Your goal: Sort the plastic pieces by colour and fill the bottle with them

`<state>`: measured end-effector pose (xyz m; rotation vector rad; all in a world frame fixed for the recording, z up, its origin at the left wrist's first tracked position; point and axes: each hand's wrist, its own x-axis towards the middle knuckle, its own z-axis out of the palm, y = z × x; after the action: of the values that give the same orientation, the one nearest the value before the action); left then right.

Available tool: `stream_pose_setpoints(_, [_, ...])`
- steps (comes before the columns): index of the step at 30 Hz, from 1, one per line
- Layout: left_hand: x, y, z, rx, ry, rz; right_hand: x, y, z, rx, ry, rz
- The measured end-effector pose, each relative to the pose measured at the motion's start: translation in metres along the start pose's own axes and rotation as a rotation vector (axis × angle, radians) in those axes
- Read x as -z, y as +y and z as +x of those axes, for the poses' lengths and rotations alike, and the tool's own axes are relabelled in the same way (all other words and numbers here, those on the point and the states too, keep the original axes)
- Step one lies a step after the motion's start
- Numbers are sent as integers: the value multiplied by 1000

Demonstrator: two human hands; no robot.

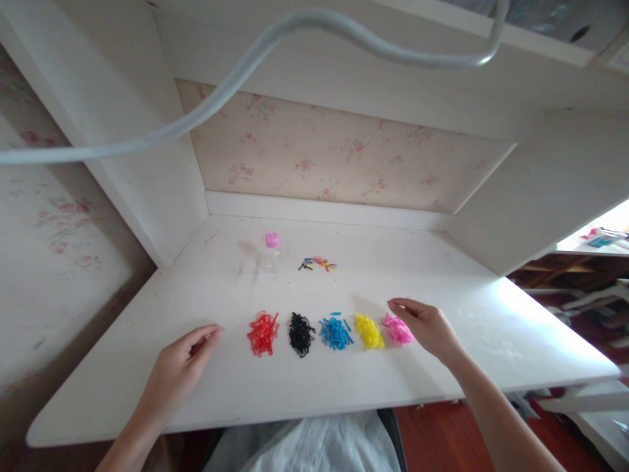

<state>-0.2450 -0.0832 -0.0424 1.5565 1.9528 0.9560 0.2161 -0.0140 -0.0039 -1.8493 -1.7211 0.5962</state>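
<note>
Across the desk [295, 387], five one-colour piles [336, 334] look sorted, while a mixed cluster [322, 262] lies unsorted; the left hand [184, 357] and right hand [427, 326] pinch narrowly, contents unclear.

From where I stand, the table [295, 380] is smooth, glossy toward its right end. On it, the heaped bands [336, 333] look rubbery, the bottle [270, 261] clear plastic. Behind it is matt wallpaper [304, 154]; above, a smooth plastic-looking cable [314, 18]; below, a polished, wood-like floor [442, 432]; at its near edge, creased cloth [304, 444].
</note>
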Motion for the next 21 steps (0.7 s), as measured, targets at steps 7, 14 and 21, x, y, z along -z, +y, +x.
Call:
stream_pose_setpoints(7, [-3,7,-1,-1,-13,58,5,26,-32,52,53,-230])
stream_pose_setpoints(14, [-5,11,-4,-52,-21,118,-9,19,-38,142,48,-532])
stream_pose_setpoints(21, [-3,10,-4,-19,-12,95,-7,7,-41,112,-37,-659])
